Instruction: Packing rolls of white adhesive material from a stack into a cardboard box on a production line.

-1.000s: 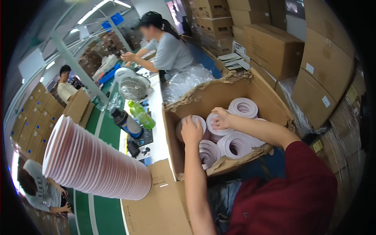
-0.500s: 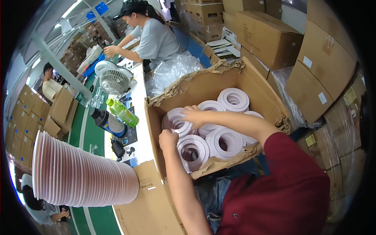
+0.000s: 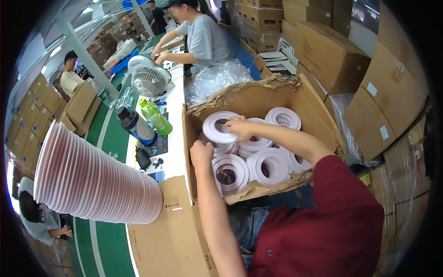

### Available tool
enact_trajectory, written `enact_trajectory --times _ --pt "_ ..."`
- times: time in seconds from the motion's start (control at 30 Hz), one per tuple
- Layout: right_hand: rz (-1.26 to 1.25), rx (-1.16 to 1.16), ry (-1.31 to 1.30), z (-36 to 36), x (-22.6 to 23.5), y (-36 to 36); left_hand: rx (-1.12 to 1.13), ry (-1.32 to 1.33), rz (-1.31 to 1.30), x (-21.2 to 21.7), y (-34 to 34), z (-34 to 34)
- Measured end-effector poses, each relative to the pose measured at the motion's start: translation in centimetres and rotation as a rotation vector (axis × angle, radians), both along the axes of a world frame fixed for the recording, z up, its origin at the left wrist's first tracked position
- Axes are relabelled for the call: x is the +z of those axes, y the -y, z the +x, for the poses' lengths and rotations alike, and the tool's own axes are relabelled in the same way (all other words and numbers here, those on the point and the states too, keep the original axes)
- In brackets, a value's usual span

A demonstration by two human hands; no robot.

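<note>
Ring movement since half a second ago: right hand point(image 3: 241, 128) now has a white ring point(image 3: 210, 130) raised clear of the pile and tilted; earlier that hand was down on the stack at the box's left side.

Largest first:
- Table point(image 3: 179, 154): white, runs away from the wearer. Flattened cardboard point(image 3: 166, 244) over its near end.
- Box point(image 3: 316, 113): open, torn rim, right against the table's right edge.
- Tall stack of rings point(image 3: 99, 177): on the cardboard, near the table's left edge. Lean looks strong, may be partly lens.
- Fan point(image 3: 150, 79): toward the table's far end. Black bottle point(image 3: 137, 127) and green bottle point(image 3: 156, 117) between fan and cardboard.
- Short ring stacks point(image 3: 230, 171): inside the box, side by side.
- Raised ring: inside the box's left half, above a stack, right hand's fingers gripping its right rim. Can't tell if it's one ring or a few.
- Left hand point(image 3: 202, 153): curled at the box's left wall, just beside the stack under the raised ring; fingertips hidden, can't tell if it grips anything.

Risks, my read: one-sided grip could let the ring pivot or slip. Ragged rim could snag it. Tall stack could topple if the left forearm bumps it or the cardboard shifts.
</note>
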State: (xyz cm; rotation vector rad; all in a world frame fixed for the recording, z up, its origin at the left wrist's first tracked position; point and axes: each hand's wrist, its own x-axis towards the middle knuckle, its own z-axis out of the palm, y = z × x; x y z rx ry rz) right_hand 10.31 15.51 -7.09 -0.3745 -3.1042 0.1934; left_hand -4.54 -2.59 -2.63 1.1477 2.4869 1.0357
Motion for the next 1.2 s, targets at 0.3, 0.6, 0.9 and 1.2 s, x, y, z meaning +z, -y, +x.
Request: enact_trajectory --times 0.3,0.6,0.9,1.2 --pt "-1.599 -0.588 -0.869 7.5 6.0 6.3 -0.719 0.583 0.169 2.9 -1.4 5.1" --pt "-1.728 -0.533 -0.819 6.6 3.1 6.7 -0.669 0.681 0.104 1.8 -1.8 5.0" --pt "-1.776 -0.652 -1.084 8.2 5.4 6.1 -0.35 1.01 0.49 0.3 -2.3 2.4" --pt "-1.235 -0.637 -0.867 9.5 4.2 3.9 -0.136 1.237 0.546 1.1 -2.2 1.3"
